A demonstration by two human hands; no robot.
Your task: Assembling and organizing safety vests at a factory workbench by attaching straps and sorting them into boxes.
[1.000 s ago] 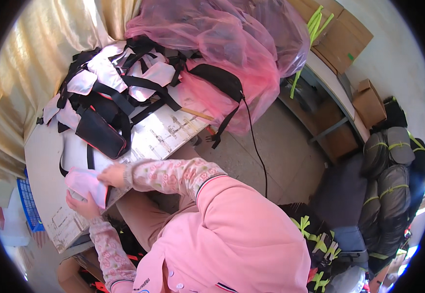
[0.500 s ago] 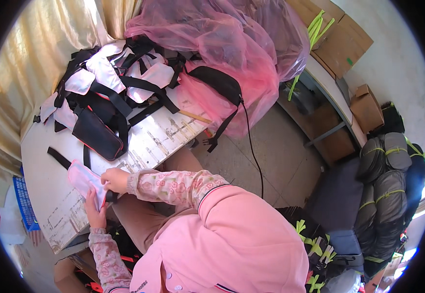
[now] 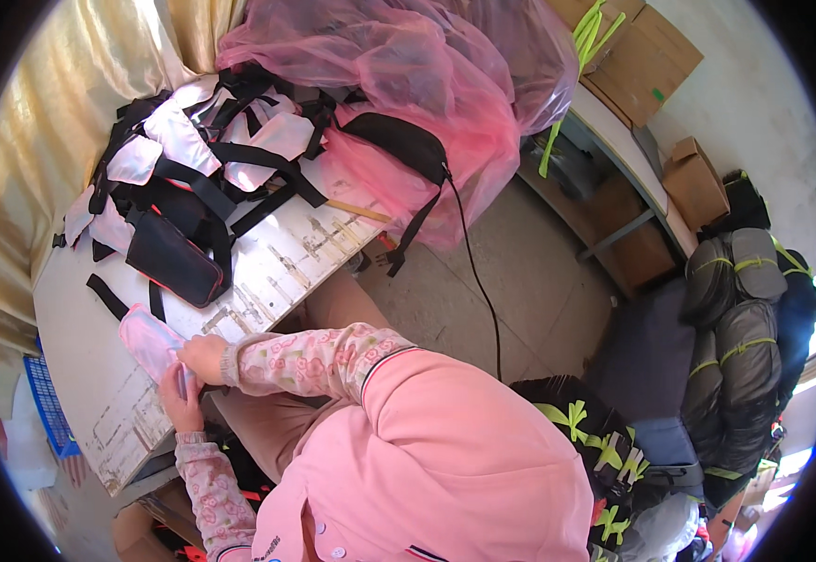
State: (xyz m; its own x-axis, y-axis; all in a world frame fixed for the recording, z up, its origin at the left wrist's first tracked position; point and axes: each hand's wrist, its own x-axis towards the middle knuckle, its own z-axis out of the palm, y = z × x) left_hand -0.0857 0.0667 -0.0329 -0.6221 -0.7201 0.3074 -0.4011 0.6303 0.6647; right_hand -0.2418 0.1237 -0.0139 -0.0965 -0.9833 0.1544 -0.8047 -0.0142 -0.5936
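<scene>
At the table's near edge, both hands grip a shiny pinkish-white fabric piece (image 3: 148, 339) with a black strap (image 3: 106, 296) running from its far end. My left hand (image 3: 181, 403) has its fingers closed on the piece's near end from below. Close beside it, my right hand (image 3: 204, 360) pinches the same end from the right. The fingertips partly cover the fabric there. Just beyond lies a black pouch with red edging (image 3: 174, 258), on the near side of a heap of black straps and pinkish-white fabric pieces (image 3: 178, 136).
The worn white table (image 3: 80, 393) carries the heap. Pink plastic sheeting (image 3: 399, 56) drapes over its far right, with a black waist bag (image 3: 394, 140) on it. A black cord (image 3: 475, 258) hangs to the floor. Bundled grey bags (image 3: 745, 328) stack at right; a blue basket (image 3: 49, 403) sits left.
My hands have drawn closer together at the near end of the fabric piece. The whole view has shifted slightly, so the table and heap sit a little further left.
</scene>
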